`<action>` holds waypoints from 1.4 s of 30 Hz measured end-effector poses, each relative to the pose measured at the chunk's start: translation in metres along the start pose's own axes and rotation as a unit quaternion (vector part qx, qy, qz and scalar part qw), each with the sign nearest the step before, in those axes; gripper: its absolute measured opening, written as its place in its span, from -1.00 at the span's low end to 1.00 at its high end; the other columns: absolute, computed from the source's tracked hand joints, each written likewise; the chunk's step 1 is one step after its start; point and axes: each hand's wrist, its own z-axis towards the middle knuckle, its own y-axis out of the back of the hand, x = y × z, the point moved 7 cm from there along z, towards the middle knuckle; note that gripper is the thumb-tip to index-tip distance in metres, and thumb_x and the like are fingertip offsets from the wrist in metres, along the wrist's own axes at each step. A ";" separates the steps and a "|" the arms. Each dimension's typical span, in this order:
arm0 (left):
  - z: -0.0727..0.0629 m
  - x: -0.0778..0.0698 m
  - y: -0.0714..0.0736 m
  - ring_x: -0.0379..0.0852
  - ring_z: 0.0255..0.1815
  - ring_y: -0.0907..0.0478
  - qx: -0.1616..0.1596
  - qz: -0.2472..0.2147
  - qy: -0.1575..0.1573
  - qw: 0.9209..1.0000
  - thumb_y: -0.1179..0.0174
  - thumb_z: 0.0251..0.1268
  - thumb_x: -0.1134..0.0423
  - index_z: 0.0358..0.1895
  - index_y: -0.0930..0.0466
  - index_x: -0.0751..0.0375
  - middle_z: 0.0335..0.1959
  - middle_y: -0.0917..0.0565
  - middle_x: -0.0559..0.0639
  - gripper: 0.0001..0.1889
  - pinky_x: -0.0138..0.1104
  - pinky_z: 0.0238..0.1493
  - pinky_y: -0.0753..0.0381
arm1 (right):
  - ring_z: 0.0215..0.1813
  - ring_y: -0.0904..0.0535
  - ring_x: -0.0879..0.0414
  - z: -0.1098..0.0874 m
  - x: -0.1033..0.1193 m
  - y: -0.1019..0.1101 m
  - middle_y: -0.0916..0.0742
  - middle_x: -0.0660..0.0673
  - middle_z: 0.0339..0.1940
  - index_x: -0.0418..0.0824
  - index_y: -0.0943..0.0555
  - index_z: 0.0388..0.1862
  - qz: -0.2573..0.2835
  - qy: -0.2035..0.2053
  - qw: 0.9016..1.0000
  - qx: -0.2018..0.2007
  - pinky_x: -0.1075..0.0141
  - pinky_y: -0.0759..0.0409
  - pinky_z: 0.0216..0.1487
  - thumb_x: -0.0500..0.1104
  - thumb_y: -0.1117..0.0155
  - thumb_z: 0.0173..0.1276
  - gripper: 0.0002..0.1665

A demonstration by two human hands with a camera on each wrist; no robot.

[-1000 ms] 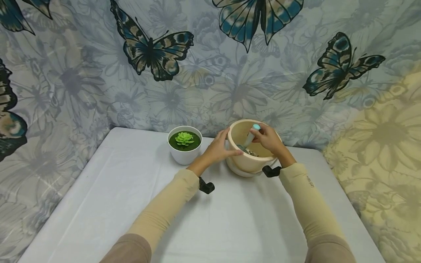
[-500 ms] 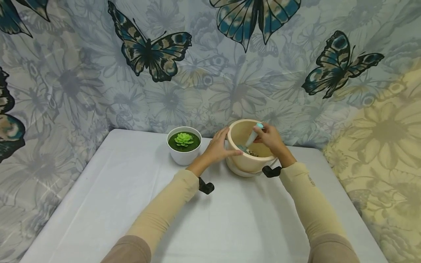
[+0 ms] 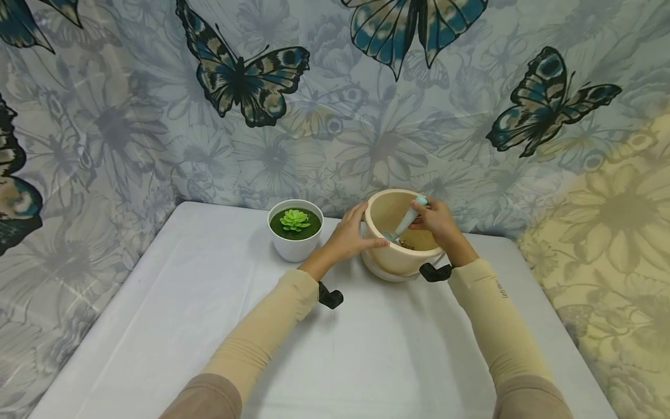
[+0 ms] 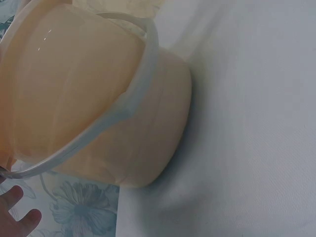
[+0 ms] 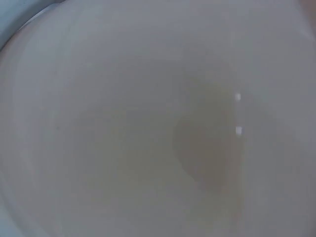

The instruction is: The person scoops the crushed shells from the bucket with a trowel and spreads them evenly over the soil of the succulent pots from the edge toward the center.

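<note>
My left hand (image 3: 349,235) lies spread against the left side of a cream bucket (image 3: 398,261), thumb along the front rim and fingers at the back-left. In the left wrist view the bucket (image 4: 98,89) fills much of the frame, its pale handle hanging across the front, with two fingertips (image 4: 27,219) showing below. My right hand (image 3: 437,220) reaches over the right rim and grips a small light-blue trowel (image 3: 408,220) by its handle. Its blade is down inside, near small pale bits (image 3: 407,245). The right wrist view shows only blurred bucket wall (image 5: 123,123).
A white pot (image 3: 294,249) with a green succulent (image 3: 295,220) stands left of the bucket, beyond my left wrist. Both stand near the back edge of a white-covered table (image 3: 335,361). A butterfly-print cloth (image 3: 335,116) hangs close behind.
The trowel's handle top has shifted right with my right hand, so the trowel leans more. My left hand and the bucket keep their places.
</note>
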 end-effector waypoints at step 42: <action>0.002 -0.001 -0.002 0.14 0.58 -0.04 0.000 0.009 0.026 1.000 -0.39 0.01 -0.28 0.59 0.13 0.02 0.60 -0.01 0.02 0.17 0.10 0.47 -0.22 | -0.46 -0.76 0.03 -0.026 0.004 0.035 -0.76 -0.15 -0.54 -0.29 -0.50 -0.24 0.371 -0.052 0.925 -0.069 0.22 -0.74 -0.30 -0.15 -0.14 0.45 -0.81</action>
